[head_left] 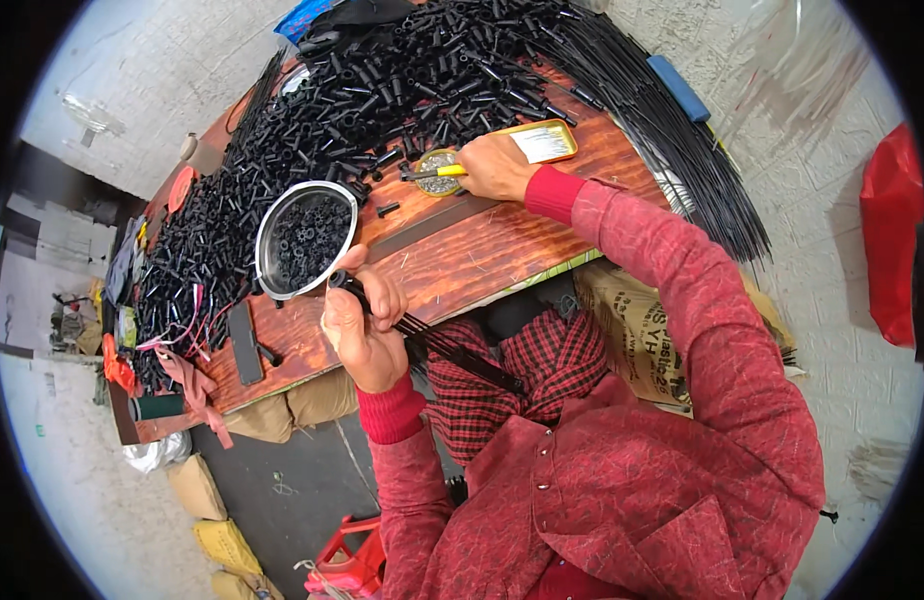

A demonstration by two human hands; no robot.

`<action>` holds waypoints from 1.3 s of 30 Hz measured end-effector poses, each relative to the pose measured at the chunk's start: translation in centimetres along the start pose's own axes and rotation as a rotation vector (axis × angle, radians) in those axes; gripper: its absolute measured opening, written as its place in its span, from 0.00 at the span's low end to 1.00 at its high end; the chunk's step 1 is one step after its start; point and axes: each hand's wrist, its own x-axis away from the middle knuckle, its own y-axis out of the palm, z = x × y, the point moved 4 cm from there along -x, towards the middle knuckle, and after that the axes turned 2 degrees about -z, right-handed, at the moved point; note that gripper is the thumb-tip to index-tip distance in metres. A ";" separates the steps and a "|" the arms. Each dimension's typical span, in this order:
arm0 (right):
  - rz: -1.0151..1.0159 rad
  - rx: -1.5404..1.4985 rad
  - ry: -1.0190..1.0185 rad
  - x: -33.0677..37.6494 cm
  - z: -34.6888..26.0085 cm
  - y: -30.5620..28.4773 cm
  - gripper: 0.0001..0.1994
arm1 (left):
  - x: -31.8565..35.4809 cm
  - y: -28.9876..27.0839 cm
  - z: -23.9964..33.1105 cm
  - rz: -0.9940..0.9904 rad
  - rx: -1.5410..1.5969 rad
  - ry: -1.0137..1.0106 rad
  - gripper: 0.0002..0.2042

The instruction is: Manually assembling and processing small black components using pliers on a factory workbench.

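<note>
Grasping, left hand: the left hand [367,325] is closed around slender black rods [447,347], just outside the bench's front edge.
Black rods: they slant from the fingers down to the person's lap; a thicker dark end shows by the thumb.
Right hand: the right hand [495,168] is wrapped about a yellow-handled tool [450,170], above the right half of the bench [482,260].
Yellow-handled tool: its dark end points toward the bench's left end, over a round dish [423,189] of small metallic pieces; whether it touches them cannot be told.
Yellow tray: the yellow tray [570,150], with thin white pieces, lies just beside the right hand, toward the bench's right end.
Metal bowl: near the front edge, the metal bowl [263,245] holds small black rings [307,240]; the left hand is just beside its rim.
Black pile: a heap of black tubular parts [382,70] spreads from the left end along the far edge.
Long rods: a sheaf of long black rods [672,130] runs past the far right corner, a blue block [679,88] lying on it.
Left front corner: a pink cloth [187,380] hangs over the edge, near a dark flat block [246,343].
</note>
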 end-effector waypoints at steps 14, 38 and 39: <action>-0.062 0.097 -0.030 -3.3 -2.1 1.6 0.10 | -1.2 -1.5 -1.0 0.010 0.017 -0.017 0.23; -0.389 -1.760 0.202 2.9 -9.2 -6.3 0.12 | -0.8 0.4 -1.0 0.065 -0.026 -0.003 0.23; -0.388 -1.767 0.146 3.4 -9.8 -6.7 0.11 | -0.7 0.7 -1.0 0.066 -0.028 0.002 0.23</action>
